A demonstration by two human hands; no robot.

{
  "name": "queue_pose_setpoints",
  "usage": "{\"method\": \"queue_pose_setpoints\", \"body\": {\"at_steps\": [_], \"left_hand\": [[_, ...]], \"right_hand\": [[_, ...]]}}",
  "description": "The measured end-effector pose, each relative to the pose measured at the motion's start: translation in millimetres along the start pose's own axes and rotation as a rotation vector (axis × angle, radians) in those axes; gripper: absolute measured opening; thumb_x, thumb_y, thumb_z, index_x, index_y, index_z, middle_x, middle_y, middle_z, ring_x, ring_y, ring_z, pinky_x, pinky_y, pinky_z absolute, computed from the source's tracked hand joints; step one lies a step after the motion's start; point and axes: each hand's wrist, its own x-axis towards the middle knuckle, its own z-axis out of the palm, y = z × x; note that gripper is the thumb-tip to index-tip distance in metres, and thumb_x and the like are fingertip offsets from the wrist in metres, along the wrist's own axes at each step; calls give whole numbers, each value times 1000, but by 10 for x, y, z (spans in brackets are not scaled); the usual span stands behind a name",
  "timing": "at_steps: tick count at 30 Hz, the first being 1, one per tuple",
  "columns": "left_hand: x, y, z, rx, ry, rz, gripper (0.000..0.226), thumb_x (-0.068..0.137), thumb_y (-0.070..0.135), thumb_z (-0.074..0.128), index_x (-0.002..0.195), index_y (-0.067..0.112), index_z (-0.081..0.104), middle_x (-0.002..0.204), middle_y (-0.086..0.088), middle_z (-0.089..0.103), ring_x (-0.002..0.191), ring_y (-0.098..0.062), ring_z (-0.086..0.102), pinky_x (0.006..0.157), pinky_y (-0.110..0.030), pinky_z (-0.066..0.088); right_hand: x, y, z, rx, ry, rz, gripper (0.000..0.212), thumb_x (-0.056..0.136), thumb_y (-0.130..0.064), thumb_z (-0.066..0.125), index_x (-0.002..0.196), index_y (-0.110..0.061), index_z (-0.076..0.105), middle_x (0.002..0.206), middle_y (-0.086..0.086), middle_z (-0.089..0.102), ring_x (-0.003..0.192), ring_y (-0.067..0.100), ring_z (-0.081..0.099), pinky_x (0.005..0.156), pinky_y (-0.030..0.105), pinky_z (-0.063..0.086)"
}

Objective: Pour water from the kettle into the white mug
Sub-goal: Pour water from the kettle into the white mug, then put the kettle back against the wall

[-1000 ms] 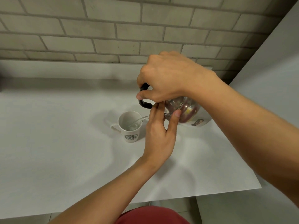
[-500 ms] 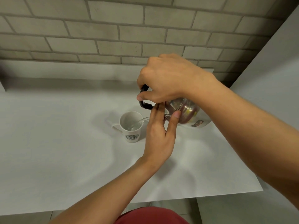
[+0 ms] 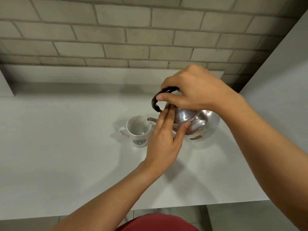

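A shiny steel kettle (image 3: pixel 201 124) with a black handle is tilted left, its spout just over the rim of the white mug (image 3: pixel 139 133). A thin stream of water runs from the spout into the mug, which stands on the white counter (image 3: pixel 66 147) with a dark emblem facing me. My right hand (image 3: pixel 195 88) grips the black handle from above. My left hand (image 3: pixel 164 140) rests flat against the kettle's lid and front, fingers extended and thumb on the body.
A grey brick wall (image 3: pixel 133 34) with a low white ledge runs behind the counter. A white panel (image 3: pixel 280 80) stands at the right. The counter's front edge is near my red clothing (image 3: pixel 158 222).
The kettle has tipped back a little, so more of its handle shows. The stream into the mug continues. Both hands keep their hold.
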Motion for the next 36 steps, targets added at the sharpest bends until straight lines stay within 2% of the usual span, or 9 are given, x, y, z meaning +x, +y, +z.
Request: {"method": "queue_pose_setpoints", "body": {"at_steps": [5,8,10,13,17,24,28,32,36], "left_hand": [[10,-40,-50,130,1,26,63,101,56,53,155,26,45,158,8,46,140,-11,50,98,-32,54],[19,-81,-97,73,88,74,36,100,52,61,124,26,60,126,12,57,109,-7,61,85,-30,54],[63,-99,-137,26,172,65,25,101,50,60,109,28,50,108,11,53,92,-10,60,75,-35,52],[217,-107,-171,30,209,28,27,104,48,53,121,30,42,119,7,53,98,-9,60,77,-41,57],[440,-72,-168,92,42,16,49,109,50,42,155,39,31,147,10,51,123,-10,60,95,-35,53],[567,-78,-100,103,-4,25,29,109,41,46,135,34,56,118,13,70,101,-12,69,89,-40,56],[679,-97,-43,106,8,4,25,108,39,49,131,32,59,112,12,71,98,-16,68,87,-35,54],[898,-129,-67,116,85,-4,28,109,35,50,133,26,62,107,16,69,97,-10,66,81,-2,40],[1194,-169,-92,152,95,1,32,109,35,48,135,22,62,107,9,72,100,-14,66,82,-11,43]], "right_hand": [[-219,171,151,111,147,51,48,97,-60,52,109,-21,78,80,-1,76,69,21,65,66,44,53],[-358,266,241,212,290,95,36,97,-49,65,103,-16,80,80,-2,77,67,20,67,66,40,52],[-438,322,292,269,375,130,30,96,-42,69,99,-15,80,76,-1,76,63,18,65,64,39,51],[-528,407,360,356,441,188,28,95,-39,72,99,-14,81,77,0,77,65,21,70,63,42,54],[-603,471,454,437,472,241,27,93,-40,73,98,-14,82,76,-1,77,66,18,71,64,41,54],[-734,608,633,515,453,308,24,94,-44,71,100,-23,81,80,-16,75,74,4,70,65,18,49],[-830,805,790,533,397,328,37,99,-53,59,124,-28,71,99,-15,68,95,7,63,81,19,46],[-916,1067,970,518,311,408,49,107,-58,36,150,-37,45,121,-14,56,113,6,52,94,21,41],[-732,1317,1075,607,269,409,45,107,-59,31,144,-37,44,126,-10,63,112,3,58,93,23,46]]}}
